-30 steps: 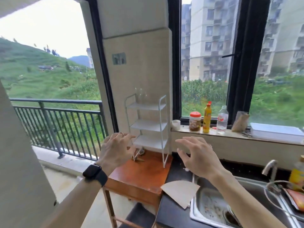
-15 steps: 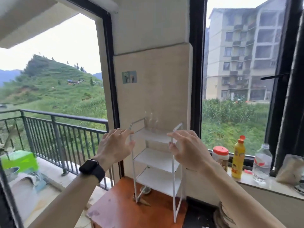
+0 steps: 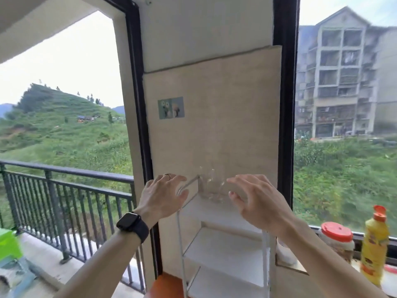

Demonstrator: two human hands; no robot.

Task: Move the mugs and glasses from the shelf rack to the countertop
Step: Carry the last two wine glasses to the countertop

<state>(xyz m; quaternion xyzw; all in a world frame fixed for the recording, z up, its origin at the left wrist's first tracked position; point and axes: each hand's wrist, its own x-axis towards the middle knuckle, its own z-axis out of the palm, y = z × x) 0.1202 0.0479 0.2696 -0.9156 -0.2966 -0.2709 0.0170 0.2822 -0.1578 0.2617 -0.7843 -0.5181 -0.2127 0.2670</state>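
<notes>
left hand (image 3: 163, 196) and right hand (image 3: 258, 201) are both released, fingers spread, holding nothing, one on either side of the clear glasses (image 3: 211, 186) (blurred, so their number is unclear). the glasses stand on the top tier of a white shelf rack (image 3: 223, 246) against a beige wall (image 3: 214, 130).

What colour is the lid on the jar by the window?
The jar's lid is red-orange, seen in the head view, the only view.
</notes>
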